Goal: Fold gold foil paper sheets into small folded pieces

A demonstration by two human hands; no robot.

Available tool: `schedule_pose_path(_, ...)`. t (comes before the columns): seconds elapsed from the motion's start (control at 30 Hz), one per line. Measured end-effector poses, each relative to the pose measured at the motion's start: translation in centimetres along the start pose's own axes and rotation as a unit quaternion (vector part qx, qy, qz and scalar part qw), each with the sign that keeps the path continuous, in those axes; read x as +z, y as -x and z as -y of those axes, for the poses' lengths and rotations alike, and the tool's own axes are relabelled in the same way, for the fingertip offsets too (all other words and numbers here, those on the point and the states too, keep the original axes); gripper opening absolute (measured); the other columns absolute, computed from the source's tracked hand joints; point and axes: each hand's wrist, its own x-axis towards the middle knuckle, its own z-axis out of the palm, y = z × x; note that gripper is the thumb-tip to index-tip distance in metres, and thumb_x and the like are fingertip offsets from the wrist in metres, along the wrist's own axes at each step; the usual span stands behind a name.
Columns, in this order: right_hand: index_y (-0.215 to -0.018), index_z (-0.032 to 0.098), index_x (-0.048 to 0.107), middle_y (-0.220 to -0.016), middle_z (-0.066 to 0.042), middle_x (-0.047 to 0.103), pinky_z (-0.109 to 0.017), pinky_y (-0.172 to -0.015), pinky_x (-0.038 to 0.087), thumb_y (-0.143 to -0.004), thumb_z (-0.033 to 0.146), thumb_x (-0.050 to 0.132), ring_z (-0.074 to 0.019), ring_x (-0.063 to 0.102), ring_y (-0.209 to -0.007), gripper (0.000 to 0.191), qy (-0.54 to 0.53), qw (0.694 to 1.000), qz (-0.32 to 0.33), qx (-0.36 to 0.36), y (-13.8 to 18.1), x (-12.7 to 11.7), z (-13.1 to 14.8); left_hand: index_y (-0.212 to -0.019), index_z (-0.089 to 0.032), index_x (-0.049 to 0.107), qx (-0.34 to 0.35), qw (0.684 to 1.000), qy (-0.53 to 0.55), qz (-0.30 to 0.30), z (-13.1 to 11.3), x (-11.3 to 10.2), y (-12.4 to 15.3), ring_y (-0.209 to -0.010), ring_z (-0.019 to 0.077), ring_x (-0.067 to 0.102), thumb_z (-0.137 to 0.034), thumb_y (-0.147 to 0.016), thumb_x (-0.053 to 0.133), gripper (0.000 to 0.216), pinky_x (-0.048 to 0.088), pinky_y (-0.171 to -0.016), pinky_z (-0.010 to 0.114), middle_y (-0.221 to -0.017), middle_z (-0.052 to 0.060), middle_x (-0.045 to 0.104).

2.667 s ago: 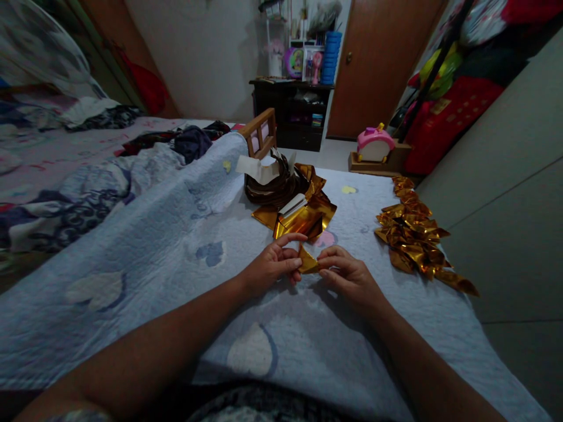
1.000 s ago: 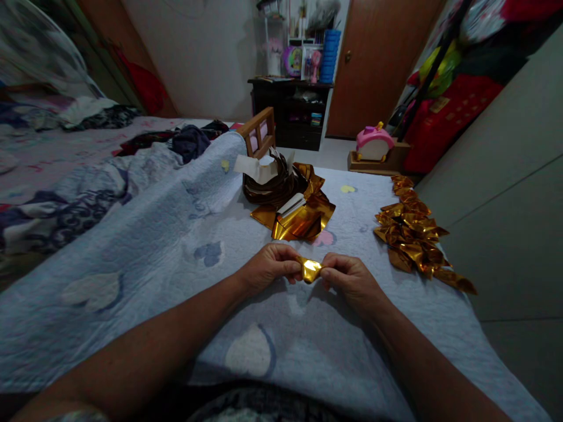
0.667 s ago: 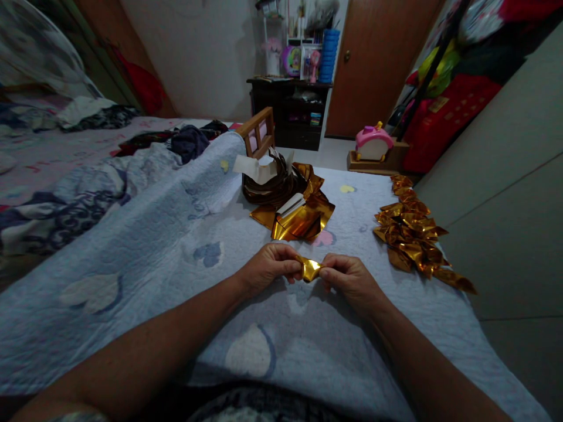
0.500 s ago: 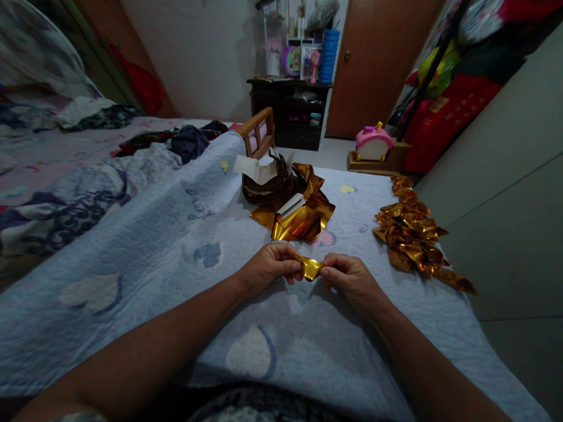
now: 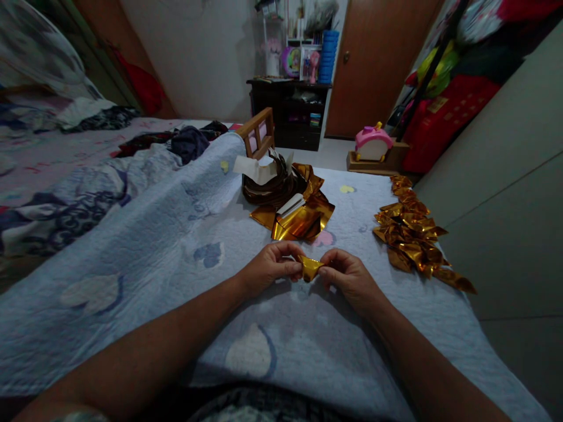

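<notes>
"Arching fingers (image 5: 287, 248) higher around the folded gold piece (image 5: 311, 269) than half a second ago?"
"Yes, pinching its ends just below the frame's centre with left hand (image 5: 272, 269) and right hand (image 5: 349, 274), curling both nearly closed."
"And farther out?"
"Seeing gold sheets (image 5: 303, 221) near the centre, then a gold heap (image 5: 411, 234) at right, over a blue quilt (image 5: 308, 351)."
</notes>
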Motion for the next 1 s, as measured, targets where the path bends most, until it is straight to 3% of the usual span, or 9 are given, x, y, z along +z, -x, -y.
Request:
schedule_pose_path(0.27, -0.080, 0.020, 0.061, -0.069, 0.003, 0.060, -0.023, -0.053, 0.043, -0.072, 0.038, 0.084, -0.0099, 0.052, -0.058, 0.030, 0.013, 1.000, -0.010, -0.024, -0.02, -0.05, -0.18, -0.092, -0.014, 0.069, 0.054, 0.997, -0.052, -0.009, -0.11, -0.12, 0.02, -0.070, 0.0121, 0.063, -0.029, -0.074, 0.086, 0.029, 0.050, -0.069, 0.024, -0.083, 0.002, 0.069)
schedule_pose_path(0.37, -0.086, 0.021, 0.062, -0.067, 0.005, 0.058, -0.022, -0.051, 0.043, -0.073, 0.041, 0.084, -0.0084, 0.051, -0.053, 0.032, 0.008, 1.000, -0.009, -0.019, 0.06, -0.01, -0.08, -0.088, -0.015, 0.071, 0.111, 0.986, -0.124, -0.013, -0.22, -0.21, 0.02, -0.079, 0.0140, 0.063, -0.027, -0.077, 0.083, 0.020, 0.051, -0.075, 0.026, -0.086, 0.003, 0.067)
schedule_pose_path(0.5, -0.090, 0.021, 0.059, -0.063, 0.006, 0.059, -0.022, -0.048, 0.046, -0.080, 0.050, 0.076, -0.0094, 0.054, -0.048, 0.035, -0.020, 1.000, -0.003, 0.018, 0.32, 0.08, 0.01, -0.090, -0.018, 0.073, 0.207, 0.937, -0.280, -0.020, -0.38, -0.15, 0.27, -0.094, 0.0187, 0.063, -0.022, -0.084, 0.073, 0.007, 0.051, -0.085, 0.031, -0.098, 0.007, 0.067)
schedule_pose_path(0.67, -0.089, 0.023, 0.052, -0.061, 0.008, 0.056, -0.020, -0.043, 0.044, -0.085, 0.051, 0.070, -0.0086, 0.052, -0.045, 0.034, 0.002, 1.000, -0.024, 0.013, 0.41, 0.46, 0.03, -0.095, -0.022, 0.076, 0.272, 0.865, -0.421, -0.022, -0.17, 0.02, 0.69, -0.097, 0.0191, 0.063, -0.021, -0.090, 0.065, 0.012, 0.052, -0.087, 0.032, -0.103, 0.007, 0.065)
schedule_pose_path(0.87, -0.096, 0.026, 0.046, -0.059, 0.011, 0.050, -0.019, -0.040, 0.036, -0.088, 0.044, 0.065, -0.0081, 0.045, -0.042, 0.028, 0.049, 0.996, -0.037, -0.065, 0.35, 0.83, -0.16, -0.094, -0.022, 0.077, 0.292, 0.835, -0.466, -0.031, 0.33, 0.11, 0.91, -0.084, 0.0149, 0.061, -0.017, -0.092, 0.058, 0.019, 0.052, -0.076, 0.026, -0.096, 0.006, 0.059)
schedule_pose_path(1.0, -0.102, 0.025, 0.050, -0.061, 0.010, 0.052, -0.022, -0.042, 0.037, -0.087, 0.047, 0.066, -0.0098, 0.046, -0.044, 0.030, 0.077, 0.993, -0.063, -0.068, 0.39, 0.72, -0.15, -0.093, -0.022, 0.076, 0.288, 0.826, -0.483, -0.025, 0.31, 0.19, 0.99, -0.083, 0.0146, 0.060, -0.017, -0.093, 0.056, 0.021, 0.052, -0.074, 0.025, -0.095, 0.006, 0.059)
